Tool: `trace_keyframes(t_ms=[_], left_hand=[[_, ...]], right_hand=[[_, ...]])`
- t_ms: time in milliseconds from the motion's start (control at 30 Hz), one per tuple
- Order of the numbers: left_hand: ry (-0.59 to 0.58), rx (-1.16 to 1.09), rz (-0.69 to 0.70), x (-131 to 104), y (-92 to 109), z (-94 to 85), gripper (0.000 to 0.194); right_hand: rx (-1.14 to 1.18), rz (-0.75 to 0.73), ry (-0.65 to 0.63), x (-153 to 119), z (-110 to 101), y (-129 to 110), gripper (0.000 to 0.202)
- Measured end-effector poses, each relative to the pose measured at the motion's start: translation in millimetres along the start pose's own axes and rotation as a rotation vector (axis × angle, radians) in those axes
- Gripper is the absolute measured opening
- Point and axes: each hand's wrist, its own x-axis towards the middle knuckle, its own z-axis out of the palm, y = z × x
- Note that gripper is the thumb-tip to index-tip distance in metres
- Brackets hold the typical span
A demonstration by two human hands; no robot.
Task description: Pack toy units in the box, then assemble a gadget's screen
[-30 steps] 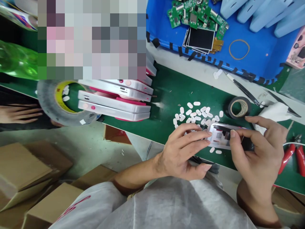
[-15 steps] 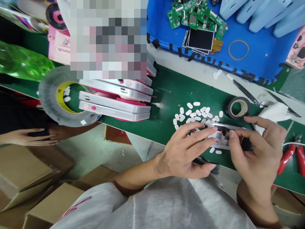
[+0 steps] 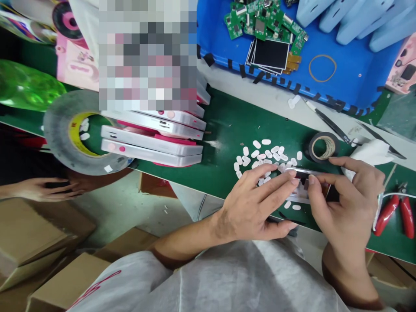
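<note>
A small flat, shiny panel [image 3: 303, 195] lies on the green bench, partly hidden under both hands. My left hand [image 3: 256, 203] reaches over it with its fingers stretched out, fingertips resting on its upper part, thumb apart. A short strip of black tape [image 3: 304, 175] lies along the panel's top edge between the hands. My right hand [image 3: 351, 199] pinches the right end of that strip between thumb and index finger. Many small white oval pads [image 3: 268, 154] are scattered beside my left fingers. A roll of black tape [image 3: 323, 146] stands just above my right hand.
Red-handled cutters [image 3: 386, 216] lie at the right, with tweezers [image 3: 328, 120] farther back. A blue tray [image 3: 347, 89] holds circuit boards, screens and blue cases. Silver-and-pink devices [image 3: 152, 154] and a big clear tape roll [image 3: 56, 138] sit left. Another person's hand [image 3: 48, 189] is at far left.
The black strip now lies lower against the panel, and my left fingertips have closed together on it. My right hand still pinches its end. The whole view has shifted slightly.
</note>
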Motion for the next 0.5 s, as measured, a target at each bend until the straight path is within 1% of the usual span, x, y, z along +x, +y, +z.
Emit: trace_keyframes(t_ms=[233, 367, 500], left_hand=[[-0.039, -0.009, -0.037, -0.8, 1.7, -2.9, 0.080], [-0.039, 0.002, -0.039, 0.9, 2.4, -4.2, 0.077], [-0.039, 0.027, -0.044, 1.5, 2.5, -4.4, 0.070]], right_hand=[[-0.074, 0.011, -0.018, 1.3, 0.1, -2.5, 0.012], [-0.100, 0.019, -0.036, 1.9, -1.1, -4.2, 0.011], [-0.135, 0.024, -0.059, 2.8, -1.9, -6.2, 0.013]])
